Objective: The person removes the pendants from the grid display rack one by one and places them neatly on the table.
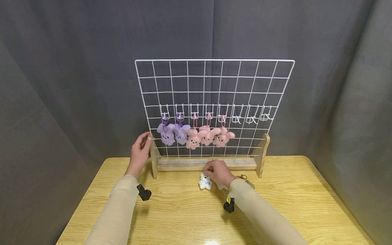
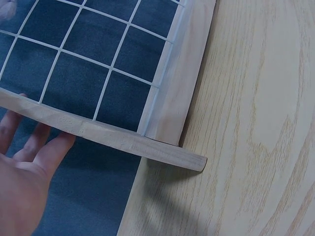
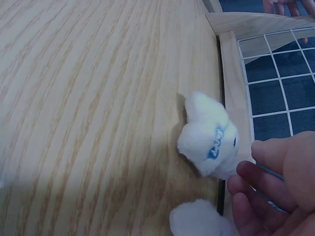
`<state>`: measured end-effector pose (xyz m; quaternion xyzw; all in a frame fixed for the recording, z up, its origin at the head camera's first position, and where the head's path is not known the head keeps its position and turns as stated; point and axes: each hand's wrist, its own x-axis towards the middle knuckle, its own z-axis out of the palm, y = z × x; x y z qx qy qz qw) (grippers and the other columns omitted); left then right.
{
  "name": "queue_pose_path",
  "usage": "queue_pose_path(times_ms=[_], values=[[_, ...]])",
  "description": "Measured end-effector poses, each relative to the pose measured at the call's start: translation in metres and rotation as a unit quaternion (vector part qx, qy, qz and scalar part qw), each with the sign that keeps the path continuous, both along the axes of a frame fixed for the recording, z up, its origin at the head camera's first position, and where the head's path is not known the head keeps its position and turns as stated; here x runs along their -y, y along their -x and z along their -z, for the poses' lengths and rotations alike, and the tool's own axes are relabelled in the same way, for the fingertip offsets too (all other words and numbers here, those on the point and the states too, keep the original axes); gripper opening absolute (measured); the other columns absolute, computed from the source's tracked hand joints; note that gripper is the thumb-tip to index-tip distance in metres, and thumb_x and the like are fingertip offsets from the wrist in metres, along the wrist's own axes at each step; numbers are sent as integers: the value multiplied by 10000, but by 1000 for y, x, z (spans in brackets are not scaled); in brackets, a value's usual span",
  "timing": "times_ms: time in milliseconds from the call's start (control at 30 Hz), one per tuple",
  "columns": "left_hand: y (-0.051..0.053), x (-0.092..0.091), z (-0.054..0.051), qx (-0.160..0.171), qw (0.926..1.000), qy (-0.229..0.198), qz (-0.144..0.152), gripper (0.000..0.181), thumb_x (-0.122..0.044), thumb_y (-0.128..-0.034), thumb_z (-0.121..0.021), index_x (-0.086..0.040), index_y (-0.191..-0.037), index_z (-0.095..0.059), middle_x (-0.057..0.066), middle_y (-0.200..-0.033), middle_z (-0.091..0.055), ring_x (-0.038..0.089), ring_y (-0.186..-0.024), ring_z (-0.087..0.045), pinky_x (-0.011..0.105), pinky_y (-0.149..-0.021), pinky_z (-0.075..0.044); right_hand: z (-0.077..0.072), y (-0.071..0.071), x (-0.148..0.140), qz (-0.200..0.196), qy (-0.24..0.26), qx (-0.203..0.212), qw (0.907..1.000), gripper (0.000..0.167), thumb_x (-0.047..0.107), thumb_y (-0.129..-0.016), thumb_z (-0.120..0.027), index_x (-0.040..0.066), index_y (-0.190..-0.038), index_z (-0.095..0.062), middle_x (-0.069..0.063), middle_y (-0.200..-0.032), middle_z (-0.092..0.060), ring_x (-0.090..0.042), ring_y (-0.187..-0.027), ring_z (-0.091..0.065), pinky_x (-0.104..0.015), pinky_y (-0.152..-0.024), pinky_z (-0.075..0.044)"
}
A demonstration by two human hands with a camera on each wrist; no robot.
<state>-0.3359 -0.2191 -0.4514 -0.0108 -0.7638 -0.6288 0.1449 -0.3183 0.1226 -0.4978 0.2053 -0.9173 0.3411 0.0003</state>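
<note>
My left hand (image 1: 141, 153) grips the left wooden side post (image 2: 98, 132) of a white wire grid rack (image 1: 214, 60), its fingers on both sides of the post. My right hand (image 1: 219, 172) pinches at the head end of a white plush keychain (image 1: 205, 183) in front of the rack's base; the fingers hide whatever ring or loop it has. In the right wrist view, this white plush (image 3: 209, 135) wears a blue lettered band, with thumb and forefinger at its head. A second white plush (image 3: 199, 219) lies close by, mostly under my wrist in the head view.
Two purple plush keychains (image 1: 167, 135) and several pink plush keychains (image 1: 194, 139) hang from the rack's hooks. Further hooks (image 1: 251, 119) stand to their right. Right of my wrist lie an orange ring (image 1: 242, 177) and a brown piece (image 1: 249, 184) on the wooden table (image 1: 174, 217).
</note>
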Motion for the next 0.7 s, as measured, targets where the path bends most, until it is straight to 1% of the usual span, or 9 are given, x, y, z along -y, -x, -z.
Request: queue_pose_path(times_ms=[100, 267, 367, 467, 700], values=[[-1, -1, 0, 8, 10000, -37, 5, 443, -400, -1109, -532, -203, -1505, -540, 130, -1411, -649, 176, -1052, -609, 300, -731, -571, -3, -1, -1, 17, 67, 86, 9999, 76, 49, -956, -767, 94, -895, -777, 39, -841, -729, -79, -759, -630, -303, -725, -548], [0, -1, 0, 100, 9999, -21, 33, 462, -416, -1108, -524, -220, -1526, -523, 127, -1445, -629, 216, -1140, -604, 306, -782, -577, -13, -3, -5, 63, 255, 88, 9996, 48, 53, -969, -735, 49, -959, -782, -9, -907, -746, -138, -840, -683, -370, -805, -582], [0, 0, -1, 170, 9998, -24, 60, 467, -420, -1107, -524, -245, -1540, -513, 121, -1464, -618, 247, -1165, -593, 330, -807, -572, -21, -4, -8, 188, 331, 88, 9992, 49, 74, -975, -729, 61, -968, -776, -20, -919, -750, -173, -864, -703, -402, -838, -585], [-1, -1, -2, 186, 9998, -42, 67, 465, -419, -1106, -526, -246, -1538, -514, 117, -1466, -619, 250, -1158, -595, 335, -800, -572, -28, -6, -12, 336, 412, 160, 9985, 49, 103, -983, -729, 70, -997, -763, -25, -943, -750, -186, -881, -709, -408, -860, -584], [1, 0, -1, 66, 9999, -82, 21, 455, -410, -1107, -530, -214, -1517, -533, 122, -1448, -634, 219, -1127, -609, 297, -756, -580, -40, -6, -25, 570, 649, 295, 9958, 162, 153, -999, -722, 31, -1104, -730, -77, -1039, -745, -239, -941, -713, -408, -862, -587]])
